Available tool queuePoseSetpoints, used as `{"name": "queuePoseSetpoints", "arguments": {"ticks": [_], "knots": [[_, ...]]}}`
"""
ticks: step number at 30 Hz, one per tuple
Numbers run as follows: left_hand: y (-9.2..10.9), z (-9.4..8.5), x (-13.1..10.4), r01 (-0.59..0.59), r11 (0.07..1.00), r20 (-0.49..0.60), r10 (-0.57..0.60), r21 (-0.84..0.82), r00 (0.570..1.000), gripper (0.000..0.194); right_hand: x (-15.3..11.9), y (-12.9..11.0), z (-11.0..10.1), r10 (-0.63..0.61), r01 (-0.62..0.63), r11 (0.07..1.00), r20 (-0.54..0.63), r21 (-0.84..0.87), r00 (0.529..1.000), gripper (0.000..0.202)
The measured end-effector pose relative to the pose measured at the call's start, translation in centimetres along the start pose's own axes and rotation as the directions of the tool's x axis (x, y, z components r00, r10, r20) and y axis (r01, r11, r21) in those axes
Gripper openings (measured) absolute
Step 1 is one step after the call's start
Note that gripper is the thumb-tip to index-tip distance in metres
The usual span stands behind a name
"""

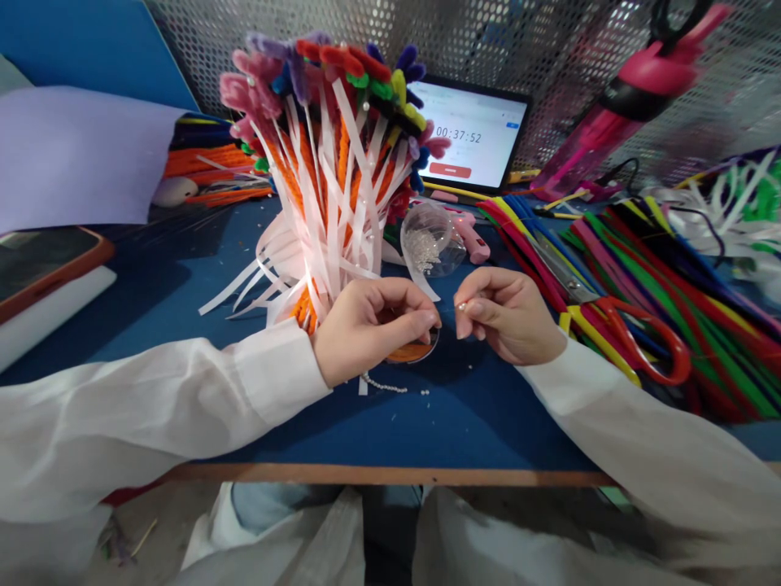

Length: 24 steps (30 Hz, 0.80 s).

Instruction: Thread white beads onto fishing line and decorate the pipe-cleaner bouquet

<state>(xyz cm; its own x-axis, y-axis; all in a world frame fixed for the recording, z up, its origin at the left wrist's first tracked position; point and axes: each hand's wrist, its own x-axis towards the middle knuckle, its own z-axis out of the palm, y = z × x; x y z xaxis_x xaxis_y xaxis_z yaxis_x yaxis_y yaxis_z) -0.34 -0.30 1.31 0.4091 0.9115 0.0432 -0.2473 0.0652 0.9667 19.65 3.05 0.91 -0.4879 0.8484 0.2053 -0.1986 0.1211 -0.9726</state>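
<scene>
Between the thumb and fingertips of my right hand (512, 316) is a small pearl bead (462, 307). My left hand (381, 324) is closed in a pinch just across from it, a small gap apart; what its fingertips hold, if anything, is too small to make out. Below my left hand a short string of silvery beads (387, 387) lies on the blue table, with loose beads (425, 392) beside it. Behind my hands stands a clear cup (421, 240) of small beads. A bunch of pipe-cleaner flowers (333, 69) with pale ribbons (342, 203) rises behind my left hand.
Orange-handled scissors (656, 342) lie on colourful pipe cleaners (689, 301) at the right. Behind are a pink glue gun (469, 234), a tablet (467, 134) showing a timer and a pink bottle (616, 114). A phone (45, 264) lies at left. The table's wooden edge (390, 474) runs in front.
</scene>
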Motion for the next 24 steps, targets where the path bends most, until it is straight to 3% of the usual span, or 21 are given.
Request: {"name": "queuePoseSetpoints", "arguments": {"ticks": [7,18,24], "knots": [[0.01,0.05,-0.05,-0.004,1.0,-0.006,0.004,0.006,1.0,0.02,-0.06,0.24,-0.05,-0.042,0.042,0.999,0.002,0.026,0.999,0.009],[-0.07,-0.04,0.03,0.015,1.0,0.092,-0.017,0.017,0.996,0.03,-0.18,0.18,0.02,-0.035,0.035,0.999,-0.014,0.007,0.999,0.011],[-0.18,-0.07,0.03,0.007,0.999,0.086,-0.01,0.035,0.996,0.03,-0.27,0.13,0.06,-0.025,0.025,1.0,-0.008,-0.011,1.0,0.012]]}}
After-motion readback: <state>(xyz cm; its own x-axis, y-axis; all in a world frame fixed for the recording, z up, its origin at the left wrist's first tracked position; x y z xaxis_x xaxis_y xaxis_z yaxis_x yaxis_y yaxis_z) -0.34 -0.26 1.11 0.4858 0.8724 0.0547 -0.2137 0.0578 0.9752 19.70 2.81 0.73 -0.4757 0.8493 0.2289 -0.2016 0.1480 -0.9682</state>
